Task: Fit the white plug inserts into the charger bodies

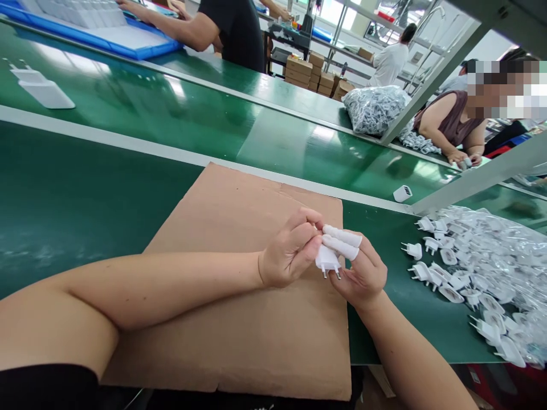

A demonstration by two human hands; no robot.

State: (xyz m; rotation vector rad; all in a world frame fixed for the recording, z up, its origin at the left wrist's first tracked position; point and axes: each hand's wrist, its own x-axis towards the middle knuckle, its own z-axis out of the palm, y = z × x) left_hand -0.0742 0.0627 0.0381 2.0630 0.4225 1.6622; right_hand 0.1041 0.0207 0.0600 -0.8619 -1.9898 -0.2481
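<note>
A white two-pin plug adapter [327, 261] is held between my two hands above the right side of a brown cardboard sheet [239, 330]. Its metal pins point down toward me. My left hand [294, 247] pinches the adapter's far left side with bent fingers. My right hand [363, 270] grips it from the right, with white covers [342, 242] on two fingertips. The fingers hide part of the adapter's body.
To the right lies a pile of white plug parts [453, 276], partly in a clear plastic bag [513, 245]. One white adapter [402, 193] stands on the green belt [273, 134]; another [46, 91] lies far left. A blue tray [145, 51], a metal post [431, 80] and co-workers are beyond.
</note>
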